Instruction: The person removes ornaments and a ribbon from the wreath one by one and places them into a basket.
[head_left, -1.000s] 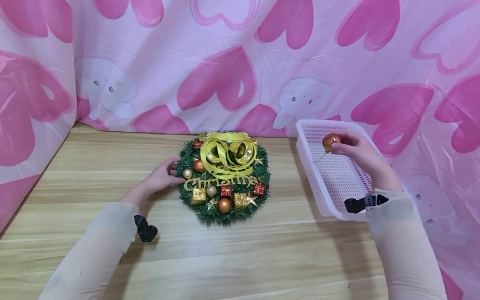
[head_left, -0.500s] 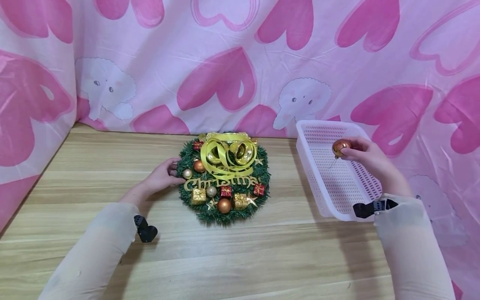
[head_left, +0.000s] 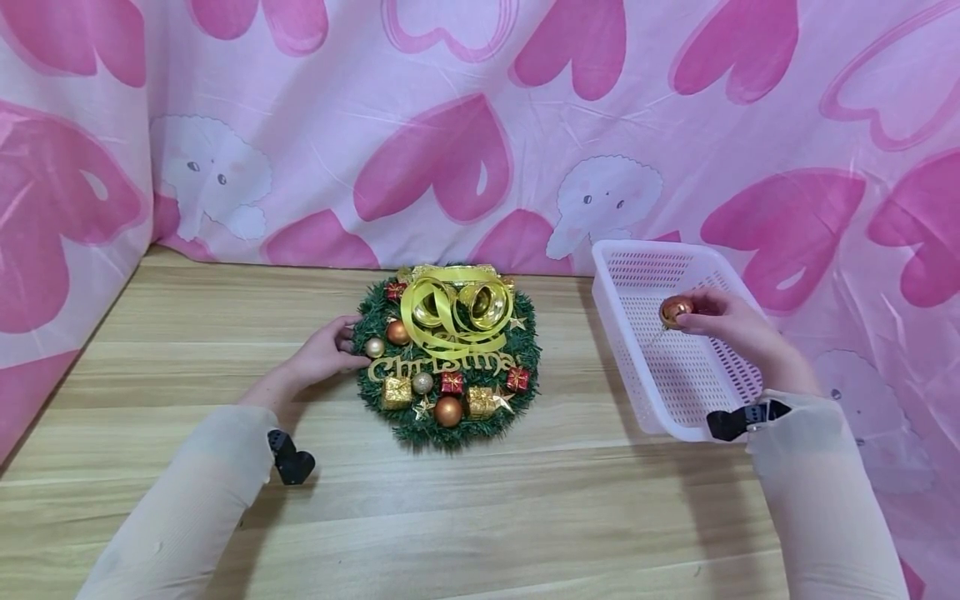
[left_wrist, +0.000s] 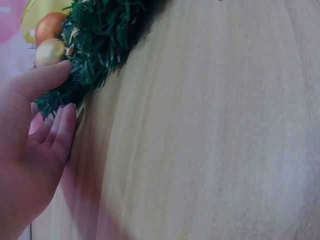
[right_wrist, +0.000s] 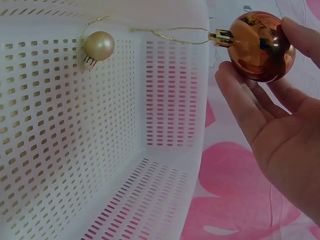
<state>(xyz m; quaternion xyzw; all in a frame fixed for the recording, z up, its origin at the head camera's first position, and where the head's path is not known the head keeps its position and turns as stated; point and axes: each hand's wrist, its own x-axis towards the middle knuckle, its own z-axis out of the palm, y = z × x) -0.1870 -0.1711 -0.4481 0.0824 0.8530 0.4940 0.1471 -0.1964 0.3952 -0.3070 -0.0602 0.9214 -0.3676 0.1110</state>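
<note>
A green Christmas wreath (head_left: 448, 367) with a yellow ribbon, gold lettering, small gift boxes and baubles lies flat on the wooden table. My left hand (head_left: 343, 340) rests against its left edge. In the left wrist view the thumb (left_wrist: 50, 75) lies on the wreath's needles (left_wrist: 100, 45) and the fingers lie straight below them. My right hand (head_left: 688, 312) pinches a shiny copper bauble (head_left: 675, 311) over the white perforated basket (head_left: 611, 333). In the right wrist view the copper bauble (right_wrist: 257, 42) trails a gold thread, and a small gold bauble (right_wrist: 98, 46) lies inside the basket (right_wrist: 60, 150).
A pink heart-patterned curtain (head_left: 465, 125) closes off the back and both sides of the table. The basket stands at the right, against the curtain. Bare wooden tabletop (head_left: 480, 517) stretches in front of the wreath.
My right hand has carried the copper bauble a little right and then lower, closer to me, over the basket. The left hand and the wreath have not moved.
</note>
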